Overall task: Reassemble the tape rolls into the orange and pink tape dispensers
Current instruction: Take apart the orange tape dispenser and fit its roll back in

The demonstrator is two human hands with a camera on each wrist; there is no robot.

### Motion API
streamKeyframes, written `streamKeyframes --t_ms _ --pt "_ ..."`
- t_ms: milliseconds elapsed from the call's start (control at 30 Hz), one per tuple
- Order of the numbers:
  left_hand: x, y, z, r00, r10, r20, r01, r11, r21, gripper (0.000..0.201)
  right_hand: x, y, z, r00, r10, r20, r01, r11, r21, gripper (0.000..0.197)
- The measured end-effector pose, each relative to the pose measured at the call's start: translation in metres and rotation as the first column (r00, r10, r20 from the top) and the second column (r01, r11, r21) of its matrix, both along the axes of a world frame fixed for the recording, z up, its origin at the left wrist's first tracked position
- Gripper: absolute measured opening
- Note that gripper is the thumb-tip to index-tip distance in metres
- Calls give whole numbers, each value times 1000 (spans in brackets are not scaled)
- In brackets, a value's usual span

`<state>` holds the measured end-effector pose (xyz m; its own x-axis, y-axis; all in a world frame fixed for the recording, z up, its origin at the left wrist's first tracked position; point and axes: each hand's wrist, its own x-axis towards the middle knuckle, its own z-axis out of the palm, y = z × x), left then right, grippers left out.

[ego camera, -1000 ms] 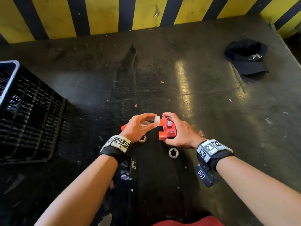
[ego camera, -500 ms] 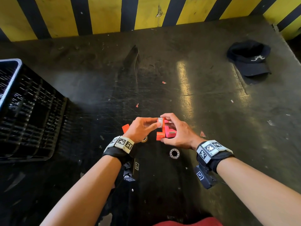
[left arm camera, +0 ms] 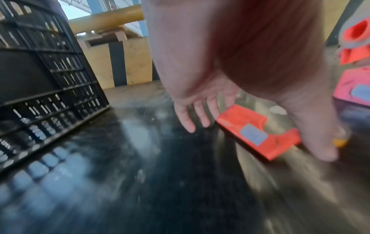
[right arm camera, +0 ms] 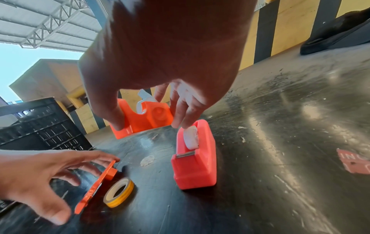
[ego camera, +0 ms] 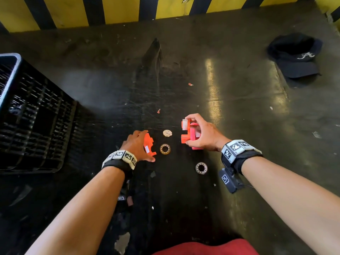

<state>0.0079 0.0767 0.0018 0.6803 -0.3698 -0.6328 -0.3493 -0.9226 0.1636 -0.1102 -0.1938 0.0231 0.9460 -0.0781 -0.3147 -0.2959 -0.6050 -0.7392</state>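
a: what do we see in our right hand [ego camera: 202, 137]?

b: its grip is clamped on the orange plastic tape dispenser body [right arm camera: 144, 117], lifted off the dark scuffed surface [ego camera: 239, 116]. the pink plastic tape dispenser [right arm camera: 195, 156] stands just below the fingertips, a white roll in its slot.

a: and our left hand [ego camera: 137, 144]?

b: fingers apart and loose, spread over the flat orange side panel [left arm camera: 258, 133], which lies tilted on the surface. whether they touch it, we cannot tell.

a: the rolls?

b: a yellow-edged tape roll [right arm camera: 119, 191] lies just beside the panel; a clear tape roll [ego camera: 201, 168] sits nearer us. a black slatted plastic crate [ego camera: 33, 116] stands at left.
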Motion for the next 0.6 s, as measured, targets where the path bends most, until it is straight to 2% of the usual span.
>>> streamKeyframes --t_ms 67,133,233,300,367,500,600 --pt "-4 3 -4 999 32 43 -29 998 -63 112 0 2 -1 1000 4 -6 -4 1000 0 83" --pt "-6 5 -7 995 89 37 -80 978 -194 96 -1 3 1 1000 11 -5 -11 1000 -5 83" --pt "-1 -6 5 982 175 -71 -187 860 -476 81 -2 4 6 1000 23 10 -23 1000 -1 82" --pt "2 -24 28 959 144 -243 -258 795 -549 82 -2 2 10 1000 3 19 -3 999 33 80" --pt "4 -40 49 921 64 -384 -294 761 -578 87 -3 0 14 1000 -12 26 11 998 70 79" --pt "-1 -66 75 885 -3 -465 -293 772 -564 109 -7 -3 24 999 -47 25 43 988 146 75" --pt "-6 -75 81 871 -13 -492 -302 774 -556 109 -12 -8 30 995 -89 41 81 981 177 73"
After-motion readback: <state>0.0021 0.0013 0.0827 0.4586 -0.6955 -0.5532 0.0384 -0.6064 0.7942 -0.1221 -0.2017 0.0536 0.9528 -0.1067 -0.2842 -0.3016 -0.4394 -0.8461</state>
